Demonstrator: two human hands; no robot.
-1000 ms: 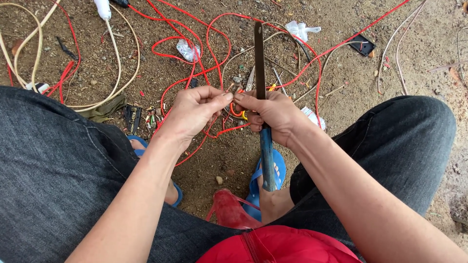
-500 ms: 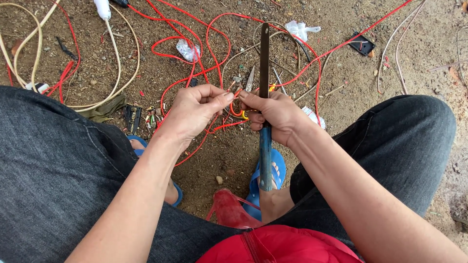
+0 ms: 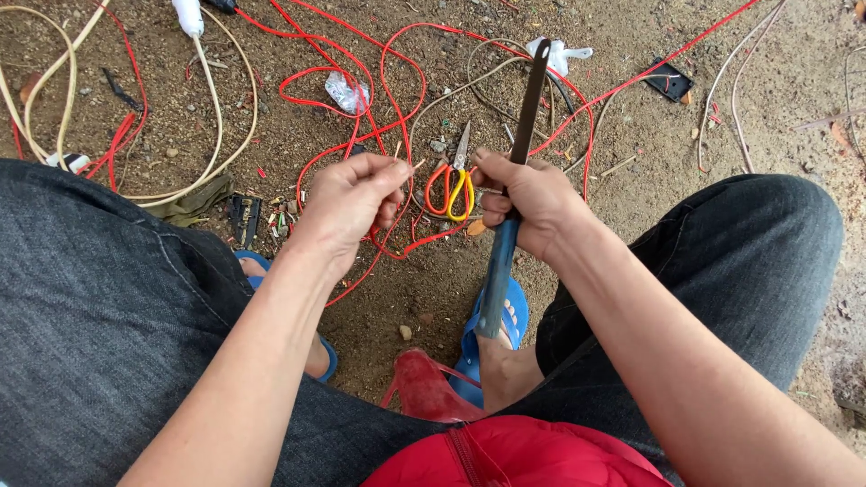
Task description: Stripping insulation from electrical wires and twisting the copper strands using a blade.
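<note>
My right hand (image 3: 532, 203) clenched on long dark flat metal blade (image 3: 528, 99). My left hand (image 3: 347, 203) pinches thin red insulated wire (image 3: 397, 248). Stripping apparently underway; red wire tangle remains on ground.

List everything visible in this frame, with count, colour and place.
long knife: one, dark blade, blue-grey handle, gripped upright in right hand
red wire: several loops, red, spread over the dirt ground
cream cable: a few, off-white, top left
scissors: one, orange and yellow handles, ground between the hands
blue sandals: two, on the feet
red bag: one, bottom centre
left hand: pinching a thin wire end
right hand: closed round the knife
</note>
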